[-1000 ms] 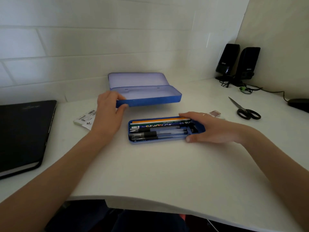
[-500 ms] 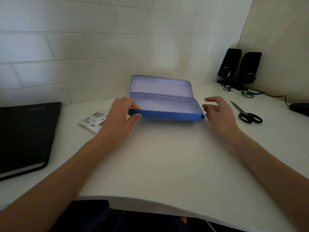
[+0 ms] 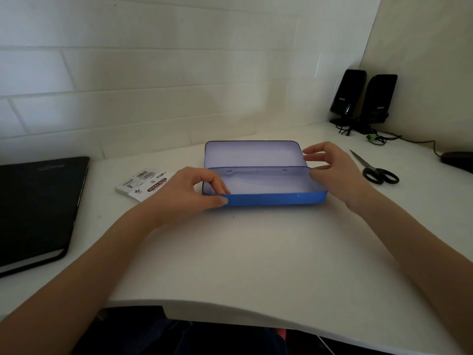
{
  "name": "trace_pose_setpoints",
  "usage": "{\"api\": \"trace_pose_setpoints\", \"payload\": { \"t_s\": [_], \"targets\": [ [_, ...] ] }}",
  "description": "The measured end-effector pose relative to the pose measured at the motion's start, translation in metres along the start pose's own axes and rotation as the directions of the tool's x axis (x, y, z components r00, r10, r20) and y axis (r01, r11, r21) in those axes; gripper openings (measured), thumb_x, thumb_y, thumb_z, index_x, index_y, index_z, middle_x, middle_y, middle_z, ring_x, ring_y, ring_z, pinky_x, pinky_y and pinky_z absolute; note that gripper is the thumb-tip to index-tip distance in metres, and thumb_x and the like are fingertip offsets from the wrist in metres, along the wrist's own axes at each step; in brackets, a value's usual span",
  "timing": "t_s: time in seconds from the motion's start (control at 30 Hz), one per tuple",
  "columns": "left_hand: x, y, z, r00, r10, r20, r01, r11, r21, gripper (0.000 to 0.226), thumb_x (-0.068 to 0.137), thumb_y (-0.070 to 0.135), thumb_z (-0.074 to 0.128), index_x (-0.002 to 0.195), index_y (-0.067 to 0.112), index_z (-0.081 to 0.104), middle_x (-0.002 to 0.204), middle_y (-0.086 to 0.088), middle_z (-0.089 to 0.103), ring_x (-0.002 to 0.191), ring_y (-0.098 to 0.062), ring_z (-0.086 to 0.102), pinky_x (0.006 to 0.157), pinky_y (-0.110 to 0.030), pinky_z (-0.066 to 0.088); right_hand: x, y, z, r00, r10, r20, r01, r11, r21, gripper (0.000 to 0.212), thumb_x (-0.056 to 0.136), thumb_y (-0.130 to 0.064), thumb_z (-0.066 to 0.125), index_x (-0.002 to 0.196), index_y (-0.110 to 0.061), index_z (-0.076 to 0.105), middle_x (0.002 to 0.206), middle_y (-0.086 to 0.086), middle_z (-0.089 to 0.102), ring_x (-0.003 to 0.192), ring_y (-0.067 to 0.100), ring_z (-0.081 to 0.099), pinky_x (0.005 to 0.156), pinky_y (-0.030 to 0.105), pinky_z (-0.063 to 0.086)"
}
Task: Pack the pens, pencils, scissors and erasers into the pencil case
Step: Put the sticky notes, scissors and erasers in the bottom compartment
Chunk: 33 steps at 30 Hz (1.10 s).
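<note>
Lying open mid-desk, lid up toward the tiled wall: blue pencil case, with bare desktop spreading wide in front to the near edge. Pinching its left front corner, thumb outside and fingers inside: left hand. Hovering spread and loose at the case's right end, holding nothing: right hand; resting just beyond it, black-handled scissors.

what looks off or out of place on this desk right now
Nothing is spilled or damaged. The pencil case lies open and looks empty, with no pens or pencils in view, and the scissors still lie on the desk right of it.
</note>
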<state>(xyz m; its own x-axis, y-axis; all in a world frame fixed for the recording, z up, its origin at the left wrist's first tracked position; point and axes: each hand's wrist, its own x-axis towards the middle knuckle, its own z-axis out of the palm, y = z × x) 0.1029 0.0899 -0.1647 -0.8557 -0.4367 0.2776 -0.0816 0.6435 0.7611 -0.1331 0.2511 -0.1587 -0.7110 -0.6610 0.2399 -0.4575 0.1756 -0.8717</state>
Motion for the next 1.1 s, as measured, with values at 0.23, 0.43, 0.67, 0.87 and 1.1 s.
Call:
{"api": "trace_pose_setpoints", "payload": {
  "t_s": [0.23,0.43,0.67,0.87,1.1],
  "targets": [
    [0.002,0.005,0.001,0.996,-0.020,-0.088,0.003,0.982,-0.188,0.009,0.070,0.023,0.077,0.063,0.021,0.071,0.085,0.006,0.073,0.088,-0.005,0.066,0.083,-0.019,0.047,-0.008,0.003,0.005,0.993,-0.120,0.017,0.120,0.953,-0.280,0.048,0.075,0.011,0.048,0.109,-0.021,0.057,0.102,0.003,0.058,0.064,0.012,0.049,0.058,0.020,0.040],
    [0.011,-0.012,-0.008,0.897,-0.094,-0.431,0.082,0.996,-0.045,0.015,0.082,0.010,0.064,0.087,0.024,0.065,0.095,0.003,0.066,0.091,-0.009,0.059,0.076,-0.005,0.043,-0.010,-0.004,-0.010,0.982,0.029,0.186,0.074,0.851,-0.520,0.059,0.078,0.000,0.054,0.127,-0.031,0.044,0.110,0.007,0.045,0.087,0.021,0.049,0.061,0.024,0.037],
    [0.012,-0.019,-0.006,0.890,-0.104,-0.443,0.167,0.980,0.107,0.015,0.082,0.011,0.063,0.091,0.023,0.063,0.098,0.003,0.065,0.097,-0.014,0.060,0.085,-0.025,0.044,-0.012,-0.005,-0.010,0.980,0.075,0.184,0.046,0.815,-0.578,0.058,0.079,0.002,0.047,0.126,-0.031,0.045,0.110,0.004,0.044,0.086,0.024,0.052,0.073,0.033,0.044],
    [0.006,-0.040,-0.021,0.723,-0.482,-0.495,0.691,0.496,0.526,0.067,0.083,0.053,0.049,0.134,0.013,0.034,0.142,-0.022,0.036,0.137,-0.040,0.022,0.111,-0.057,0.008,-0.010,-0.009,-0.018,0.999,0.004,0.040,0.017,0.850,-0.526,0.043,0.078,0.004,0.044,0.105,-0.027,0.059,0.093,-0.001,0.064,0.063,0.015,0.053,0.063,0.036,0.049],
    [0.003,-0.033,-0.026,0.708,-0.423,-0.565,0.691,0.583,0.428,0.066,0.079,0.054,0.057,0.124,0.011,0.038,0.127,-0.020,0.050,0.122,-0.038,0.038,0.096,-0.046,0.032,-0.010,-0.010,-0.015,0.997,-0.063,-0.049,0.030,0.868,-0.495,0.032,0.082,-0.005,0.042,0.089,-0.026,0.065,0.086,0.002,0.069,0.053,0.016,0.054,0.060,0.037,0.053]
  ]
}}
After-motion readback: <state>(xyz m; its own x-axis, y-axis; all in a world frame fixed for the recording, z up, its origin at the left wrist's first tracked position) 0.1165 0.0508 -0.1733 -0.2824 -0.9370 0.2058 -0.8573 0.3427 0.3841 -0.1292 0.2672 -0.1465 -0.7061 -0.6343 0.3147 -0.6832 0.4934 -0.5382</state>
